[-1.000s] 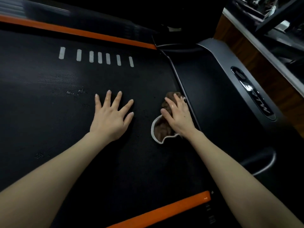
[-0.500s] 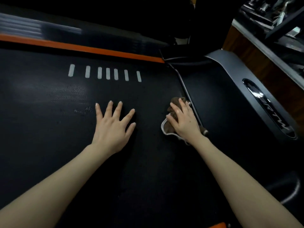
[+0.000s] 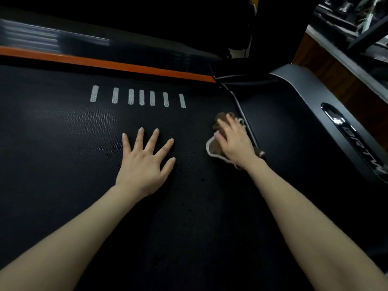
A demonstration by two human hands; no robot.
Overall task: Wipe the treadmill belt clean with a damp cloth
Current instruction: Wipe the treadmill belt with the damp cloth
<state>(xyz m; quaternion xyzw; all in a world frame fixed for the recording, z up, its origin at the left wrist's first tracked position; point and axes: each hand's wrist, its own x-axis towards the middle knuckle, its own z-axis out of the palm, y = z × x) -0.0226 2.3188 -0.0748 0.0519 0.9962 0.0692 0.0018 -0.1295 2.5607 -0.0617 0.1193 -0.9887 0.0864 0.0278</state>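
Observation:
The black textured treadmill belt (image 3: 63, 164) fills most of the view, with a row of several white dashes (image 3: 136, 97) printed near its far edge. My left hand (image 3: 144, 162) lies flat on the belt, fingers spread and straight. My right hand (image 3: 235, 143) presses a bunched brown cloth with a pale hem (image 3: 214, 150) onto the belt, right beside the belt's front end. The fingers lie over the cloth and are slightly blurred.
An orange side rail (image 3: 126, 66) runs along the belt's far edge. The dark motor cover (image 3: 283, 133) with a grey trim and logo strip (image 3: 357, 143) lies to the right. A wooden floor (image 3: 327, 66) and metal frames show at the upper right.
My right hand slid the cloth a little along the belt's front end, bunching it more under the palm. My left hand stayed flat. The view shifted, so the near orange rail left the frame.

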